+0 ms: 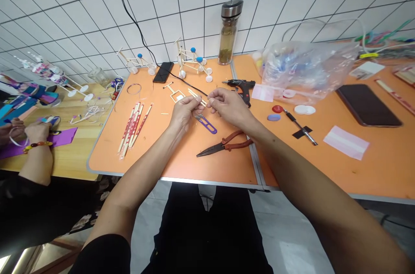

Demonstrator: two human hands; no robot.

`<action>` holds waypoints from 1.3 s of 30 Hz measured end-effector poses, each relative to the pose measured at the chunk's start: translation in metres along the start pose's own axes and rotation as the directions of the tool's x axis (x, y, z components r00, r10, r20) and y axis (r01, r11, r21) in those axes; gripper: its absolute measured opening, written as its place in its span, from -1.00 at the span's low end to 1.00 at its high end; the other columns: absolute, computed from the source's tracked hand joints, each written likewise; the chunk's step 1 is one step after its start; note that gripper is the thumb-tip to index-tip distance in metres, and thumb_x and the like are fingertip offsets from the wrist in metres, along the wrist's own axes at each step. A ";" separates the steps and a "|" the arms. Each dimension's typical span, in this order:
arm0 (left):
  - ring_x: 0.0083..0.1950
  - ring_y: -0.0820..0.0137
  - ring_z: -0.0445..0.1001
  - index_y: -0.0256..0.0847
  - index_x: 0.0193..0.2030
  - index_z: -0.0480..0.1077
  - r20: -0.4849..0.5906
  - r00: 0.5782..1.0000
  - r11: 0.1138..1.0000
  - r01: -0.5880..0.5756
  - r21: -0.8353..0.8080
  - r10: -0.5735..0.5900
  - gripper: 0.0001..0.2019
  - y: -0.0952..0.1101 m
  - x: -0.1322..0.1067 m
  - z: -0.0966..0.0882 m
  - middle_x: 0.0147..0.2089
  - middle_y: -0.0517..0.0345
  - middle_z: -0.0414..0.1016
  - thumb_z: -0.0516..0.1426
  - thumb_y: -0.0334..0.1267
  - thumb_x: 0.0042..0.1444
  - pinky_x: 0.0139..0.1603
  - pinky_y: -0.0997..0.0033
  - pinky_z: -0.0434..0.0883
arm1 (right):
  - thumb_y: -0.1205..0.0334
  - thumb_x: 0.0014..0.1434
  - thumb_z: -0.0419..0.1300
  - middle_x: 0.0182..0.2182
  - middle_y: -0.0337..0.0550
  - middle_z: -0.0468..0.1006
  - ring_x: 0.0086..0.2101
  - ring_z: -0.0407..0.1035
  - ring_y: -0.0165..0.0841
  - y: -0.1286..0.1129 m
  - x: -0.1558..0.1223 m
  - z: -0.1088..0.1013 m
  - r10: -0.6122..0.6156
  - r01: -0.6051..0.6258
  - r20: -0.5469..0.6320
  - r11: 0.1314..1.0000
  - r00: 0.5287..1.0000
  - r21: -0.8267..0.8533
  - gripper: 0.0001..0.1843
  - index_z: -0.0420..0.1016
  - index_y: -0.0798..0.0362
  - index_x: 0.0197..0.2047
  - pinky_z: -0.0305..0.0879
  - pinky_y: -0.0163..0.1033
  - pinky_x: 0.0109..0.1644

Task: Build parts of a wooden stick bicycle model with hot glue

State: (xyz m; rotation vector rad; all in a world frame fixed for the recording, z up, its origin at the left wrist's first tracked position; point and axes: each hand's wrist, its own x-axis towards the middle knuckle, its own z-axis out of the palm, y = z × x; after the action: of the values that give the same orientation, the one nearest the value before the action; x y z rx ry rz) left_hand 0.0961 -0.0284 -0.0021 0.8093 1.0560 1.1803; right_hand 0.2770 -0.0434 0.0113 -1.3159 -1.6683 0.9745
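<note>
Short thin wooden sticks [192,93] are pinched in the fingertips of my left hand [183,113]. At their near right end, the closed thumb and fingers of my right hand [228,104] hold them too; the exact contact is partly hidden. Just behind my left hand lies a small glued frame of wooden sticks [173,92]. Purple thread snips [206,123] rest on the table below my hands. Closer to the front edge are long-nose pliers [223,145] with reddish-brown handles, partly under my right forearm. A black glue gun [241,88] lies beyond my right wrist.
Chopsticks in red-printed wrappers [132,129] lie at left. Against the wall stand stick-built tricycle models [194,63], a phone [163,72] and a tea bottle [228,34]. At right are a plastic bag [304,68], a pen [300,126] and a larger phone [368,104]. Another person's hands [37,133] work far left.
</note>
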 end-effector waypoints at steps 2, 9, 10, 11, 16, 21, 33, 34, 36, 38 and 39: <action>-0.46 0.60 0.55 -0.27 -0.33 0.58 -0.019 1.000 0.999 0.013 -0.039 -0.014 -0.78 -0.001 -0.001 0.001 -0.44 0.22 0.62 0.47 -0.33 0.28 -0.32 0.65 0.52 | 0.32 0.42 0.20 -0.20 -0.10 0.70 -0.26 0.62 -0.31 0.002 0.000 0.006 0.031 -0.031 0.003 0.990 1.000 0.141 -0.92 0.52 0.04 -0.05 0.48 -0.26 -0.21; -0.44 0.62 0.58 -0.31 -0.39 0.59 -0.024 1.000 0.982 0.010 -0.191 -0.015 -0.78 -0.008 -0.001 0.004 -0.44 0.22 0.61 0.43 -0.49 0.28 -0.26 0.66 0.55 | 0.34 0.22 0.37 -0.36 -0.24 0.60 -0.37 0.52 -0.38 0.008 0.003 0.021 0.045 -0.024 -0.081 0.968 0.996 0.251 -0.94 0.59 0.05 -0.23 0.52 -0.29 -0.28; -0.44 0.62 0.58 -0.31 -0.40 0.59 -0.021 1.000 0.979 0.005 -0.202 -0.009 -0.78 -0.009 -0.001 0.005 -0.44 0.22 0.61 0.43 -0.50 0.27 -0.27 0.66 0.55 | 0.34 0.19 0.38 -0.38 -0.25 0.60 -0.40 0.50 -0.40 0.009 0.003 0.022 0.046 -0.019 -0.094 0.965 0.995 0.263 -0.94 0.59 0.05 -0.26 0.50 -0.30 -0.30; -0.45 0.61 0.57 -0.31 -0.41 0.60 -0.016 1.000 0.978 0.002 -0.210 -0.005 -0.77 -0.010 0.000 0.005 -0.45 0.22 0.60 0.42 -0.51 0.27 -0.28 0.65 0.55 | 0.34 0.17 0.38 -0.40 -0.25 0.60 -0.42 0.48 -0.41 0.009 0.004 0.022 0.045 -0.016 -0.100 0.962 0.994 0.274 -0.94 0.58 0.05 -0.28 0.47 -0.31 -0.32; -0.45 0.58 0.58 -0.27 -0.28 0.66 -0.016 1.000 0.979 -0.021 -0.205 0.018 -0.88 -0.010 0.000 0.001 -0.43 0.24 0.63 0.46 -0.49 0.23 -0.29 0.62 0.55 | 0.35 0.11 0.38 -0.43 -0.26 0.61 -0.48 0.45 -0.45 0.007 0.004 0.017 0.026 0.000 -0.091 0.964 0.995 0.266 -0.92 0.57 0.04 -0.35 0.42 -0.32 -0.35; -0.41 0.57 0.59 -0.27 -0.35 0.63 -0.034 0.995 0.983 -0.096 -0.158 0.092 -0.80 -0.007 0.001 -0.004 -0.43 0.26 0.60 0.53 -0.37 0.17 -0.23 0.60 0.58 | 0.25 0.08 0.49 -0.43 -0.25 0.59 -0.46 0.46 -0.42 0.009 0.003 0.014 0.040 -0.015 -0.084 0.961 0.996 0.275 -0.85 0.62 0.04 -0.30 0.49 -0.29 -0.35; -0.34 0.49 0.72 -0.25 -0.34 0.53 -0.083 0.995 0.987 -0.064 -0.148 0.052 -0.74 -0.002 -0.004 -0.004 -0.35 0.17 0.69 0.49 -0.32 0.27 -0.14 0.54 0.63 | -0.03 -0.10 0.71 -0.32 -0.17 0.70 -0.33 0.58 -0.35 0.024 0.007 0.017 0.007 0.048 -0.120 0.892 0.993 0.450 -0.51 0.73 0.03 -0.19 0.61 -0.24 -0.22; -0.33 0.48 0.73 -0.25 -0.33 0.53 -0.082 0.995 0.987 -0.062 -0.151 0.050 -0.74 -0.002 -0.005 -0.004 -0.34 0.16 0.69 0.49 -0.32 0.28 -0.14 0.54 0.64 | -0.06 -0.12 0.72 -0.32 -0.17 0.71 -0.33 0.60 -0.35 0.023 0.007 0.017 0.011 0.046 -0.120 0.886 0.993 0.462 -0.48 0.73 0.03 -0.20 0.62 -0.23 -0.22; -0.32 0.47 0.74 -0.25 -0.31 0.53 -0.078 0.996 0.985 -0.060 -0.159 0.048 -0.76 -0.003 -0.005 -0.003 -0.33 0.16 0.71 0.48 -0.32 0.28 -0.12 0.53 0.65 | -0.13 -0.12 0.73 -0.31 -0.16 0.72 -0.34 0.62 -0.34 0.023 0.007 0.016 0.018 0.044 -0.123 0.877 0.992 0.478 -0.44 0.73 0.02 -0.20 0.65 -0.22 -0.21; -0.30 0.46 0.76 -0.25 -0.29 0.54 -0.079 0.996 0.984 -0.057 -0.169 0.044 -0.78 -0.003 -0.005 -0.002 -0.31 0.15 0.72 0.47 -0.33 0.29 -0.10 0.53 0.65 | -0.17 -0.12 0.74 -0.33 -0.17 0.71 -0.35 0.63 -0.34 0.023 0.007 0.015 0.021 0.043 -0.128 0.874 0.992 0.485 -0.41 0.73 0.02 -0.19 0.66 -0.21 -0.19; -0.29 0.46 0.77 -0.24 -0.29 0.54 -0.081 0.996 0.983 -0.053 -0.175 0.040 -0.78 -0.003 -0.005 -0.002 -0.30 0.16 0.73 0.47 -0.34 0.30 -0.10 0.53 0.66 | -0.19 -0.12 0.74 -0.34 -0.18 0.70 -0.35 0.62 -0.34 0.023 0.007 0.015 0.020 0.045 -0.128 0.873 0.992 0.486 -0.40 0.73 0.02 -0.18 0.66 -0.21 -0.19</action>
State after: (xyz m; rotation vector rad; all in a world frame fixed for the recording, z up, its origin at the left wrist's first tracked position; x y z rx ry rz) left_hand 0.0951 -0.0341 -0.0043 0.6568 0.9831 1.3341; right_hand 0.2710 -0.0340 -0.0146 -0.9977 -1.2190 1.1818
